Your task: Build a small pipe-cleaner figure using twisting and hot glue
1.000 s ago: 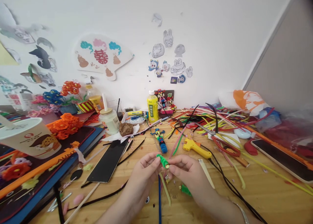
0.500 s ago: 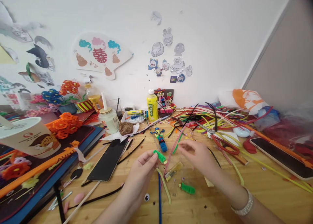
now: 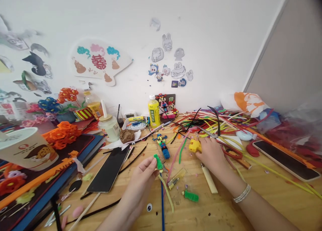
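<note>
My left hand (image 3: 145, 172) pinches a small fuzzy green pipe-cleaner roll (image 3: 158, 162) between thumb and fingers. My right hand (image 3: 212, 153) is closed at a chunky yellow piece (image 3: 195, 145), whose kind I cannot make out; the fingertips behind it are partly hidden. A second green roll (image 3: 191, 196) with a pale tip lies on the table between my forearms. Beyond my left hand lies a small pipe-cleaner figure (image 3: 163, 147) with a blue lower end. A cream-handled tool (image 3: 208, 179) rests beneath my right wrist.
Loose pipe cleaners (image 3: 206, 122) are heaped at the back right, with scissors (image 3: 207, 132) among them. A dark phone (image 3: 109, 169) lies left, another phone (image 3: 286, 160) right. A yellow bottle (image 3: 153, 111), a glass jar (image 3: 109, 127) and a paper cup (image 3: 29, 150) stand behind and left.
My right hand has reached farther away and to the right, to the yellow piece, uncovering the cream-handled tool. My left hand keeps the green roll, raised more upright. The view has shifted slightly.
</note>
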The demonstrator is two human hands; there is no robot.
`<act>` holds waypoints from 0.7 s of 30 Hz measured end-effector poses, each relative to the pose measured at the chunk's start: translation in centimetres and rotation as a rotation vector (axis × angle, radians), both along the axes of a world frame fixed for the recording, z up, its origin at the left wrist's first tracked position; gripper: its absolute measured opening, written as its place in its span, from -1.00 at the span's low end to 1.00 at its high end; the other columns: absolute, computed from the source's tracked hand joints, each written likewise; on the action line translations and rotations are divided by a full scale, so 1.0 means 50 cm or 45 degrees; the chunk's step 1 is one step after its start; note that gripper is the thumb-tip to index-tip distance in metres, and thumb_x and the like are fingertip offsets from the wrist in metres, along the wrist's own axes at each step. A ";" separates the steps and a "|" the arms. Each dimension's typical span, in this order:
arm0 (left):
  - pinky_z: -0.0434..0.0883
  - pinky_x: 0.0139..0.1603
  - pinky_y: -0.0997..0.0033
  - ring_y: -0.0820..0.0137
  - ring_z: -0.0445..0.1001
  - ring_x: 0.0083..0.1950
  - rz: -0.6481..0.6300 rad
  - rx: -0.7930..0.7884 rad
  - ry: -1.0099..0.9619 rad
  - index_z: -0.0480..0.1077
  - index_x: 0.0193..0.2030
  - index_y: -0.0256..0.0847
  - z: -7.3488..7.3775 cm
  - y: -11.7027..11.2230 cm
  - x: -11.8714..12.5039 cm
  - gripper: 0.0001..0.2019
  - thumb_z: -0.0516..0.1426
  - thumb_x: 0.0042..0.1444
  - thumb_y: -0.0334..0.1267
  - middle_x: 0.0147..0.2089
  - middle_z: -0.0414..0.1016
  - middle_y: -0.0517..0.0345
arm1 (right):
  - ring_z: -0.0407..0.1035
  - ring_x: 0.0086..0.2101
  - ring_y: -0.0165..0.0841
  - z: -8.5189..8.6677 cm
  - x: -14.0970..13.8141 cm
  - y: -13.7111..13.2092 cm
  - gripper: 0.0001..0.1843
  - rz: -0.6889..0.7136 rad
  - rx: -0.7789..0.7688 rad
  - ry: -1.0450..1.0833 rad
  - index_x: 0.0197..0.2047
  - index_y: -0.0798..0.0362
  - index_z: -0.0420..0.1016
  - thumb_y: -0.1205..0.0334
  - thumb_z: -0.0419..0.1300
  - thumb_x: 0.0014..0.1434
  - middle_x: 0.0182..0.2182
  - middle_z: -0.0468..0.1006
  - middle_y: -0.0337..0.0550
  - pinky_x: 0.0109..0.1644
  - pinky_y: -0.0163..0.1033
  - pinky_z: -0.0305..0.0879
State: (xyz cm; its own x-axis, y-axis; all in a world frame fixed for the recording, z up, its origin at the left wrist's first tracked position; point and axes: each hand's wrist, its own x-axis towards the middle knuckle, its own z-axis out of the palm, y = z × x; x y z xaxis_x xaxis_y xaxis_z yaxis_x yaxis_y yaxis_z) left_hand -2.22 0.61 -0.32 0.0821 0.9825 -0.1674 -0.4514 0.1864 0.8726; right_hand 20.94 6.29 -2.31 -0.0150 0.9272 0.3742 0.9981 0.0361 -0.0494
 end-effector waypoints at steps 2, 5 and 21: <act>0.25 -0.30 0.53 0.50 0.32 -0.38 0.003 0.013 -0.001 0.46 -0.41 -0.24 0.000 0.003 -0.002 -0.81 0.26 -0.14 -0.19 -0.41 0.44 0.19 | 0.29 -0.21 -0.10 0.014 0.003 -0.005 -0.70 0.030 0.112 0.022 -0.19 0.20 0.39 0.31 0.10 -0.04 -0.27 0.47 0.09 -0.16 -0.12 0.16; 0.25 -0.31 0.53 0.50 0.33 -0.37 0.023 -0.001 -0.003 0.45 -0.36 -0.24 -0.003 0.010 -0.006 -0.79 0.26 -0.13 -0.18 -0.39 0.44 0.18 | 0.34 -0.30 -0.16 0.032 0.002 -0.018 -0.67 0.044 0.242 0.189 -0.08 0.15 0.33 0.24 0.01 0.08 -0.32 0.50 0.02 -0.28 -0.18 0.18; 0.18 -0.54 0.61 0.62 0.25 -0.54 -0.012 -0.100 -0.234 0.46 -0.46 -0.29 -0.022 0.017 -0.012 -0.87 0.23 -0.08 -0.25 -0.46 0.45 0.20 | 0.18 -0.66 -0.45 0.065 -0.045 -0.061 -0.75 0.384 -0.137 1.733 -0.42 0.07 0.38 0.04 0.13 -0.03 -0.67 0.37 -0.29 -0.64 -0.38 0.12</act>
